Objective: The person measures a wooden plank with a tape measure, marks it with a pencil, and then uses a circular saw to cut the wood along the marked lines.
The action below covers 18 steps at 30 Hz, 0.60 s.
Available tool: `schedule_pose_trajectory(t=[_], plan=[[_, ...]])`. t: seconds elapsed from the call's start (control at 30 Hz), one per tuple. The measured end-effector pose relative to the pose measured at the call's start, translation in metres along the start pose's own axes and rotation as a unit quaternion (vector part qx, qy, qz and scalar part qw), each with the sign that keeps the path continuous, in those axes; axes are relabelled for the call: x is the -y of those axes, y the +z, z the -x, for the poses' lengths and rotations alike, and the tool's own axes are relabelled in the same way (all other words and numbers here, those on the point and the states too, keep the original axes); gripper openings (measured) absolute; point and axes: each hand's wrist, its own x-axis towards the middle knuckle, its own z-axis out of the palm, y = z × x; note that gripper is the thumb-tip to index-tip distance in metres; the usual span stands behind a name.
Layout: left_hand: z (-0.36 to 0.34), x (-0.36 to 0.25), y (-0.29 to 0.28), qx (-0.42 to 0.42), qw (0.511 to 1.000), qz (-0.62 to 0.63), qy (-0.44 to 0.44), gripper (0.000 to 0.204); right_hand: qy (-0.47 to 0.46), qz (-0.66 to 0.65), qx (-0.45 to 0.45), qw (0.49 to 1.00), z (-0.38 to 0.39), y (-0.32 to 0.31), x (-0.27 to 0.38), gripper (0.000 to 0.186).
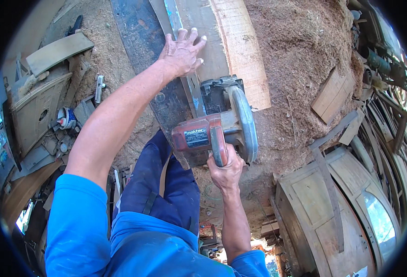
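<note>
My right hand (pixel 226 171) is wrapped round the rear handle of a circular saw (pixel 199 133) with a red motor housing and a grey blade guard. The saw sits at the near end of a wooden plank (pixel 242 51); its blade is hidden. Beside it runs a narrow straight strip (pixel 195 94) with flecks of blue paint. My left hand (pixel 180 54) lies with fingers spread over this strip and the plank's grey surface, farther up from the saw. Beneath them is a dark, worn board (pixel 136 41).
Sawdust (pixel 291 55) covers the ground on the right, with a wooden offcut (pixel 333 94) on it. Wooden door panels (pixel 314 194) lie at the lower right. Stacked timber strips (pixel 390 134) line the far right. At left are a curved wood piece (pixel 58 53) and a small tin (pixel 66 118).
</note>
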Motion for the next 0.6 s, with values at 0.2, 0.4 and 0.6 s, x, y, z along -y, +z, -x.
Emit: schedule_pose_trajectory(t=[0.2, 0.4, 0.6], plan=[[-0.001, 0.013, -0.014, 0.048, 0.999, 0.010, 0.020, 0.083, 0.002, 0.014, 0.013, 1.000, -0.015, 0.003, 0.016, 0.033], [-0.004, 0.016, -0.012, 0.026, 0.999, -0.012, 0.039, 0.094, -0.003, -0.003, 0.004, 1.000, -0.027, 0.008, 0.023, 0.031], [-0.002, 0.020, -0.011, 0.005, 0.998, 0.009, 0.055, 0.096, -0.002, -0.009, 0.010, 1.000, -0.039, 0.012, 0.029, 0.031]])
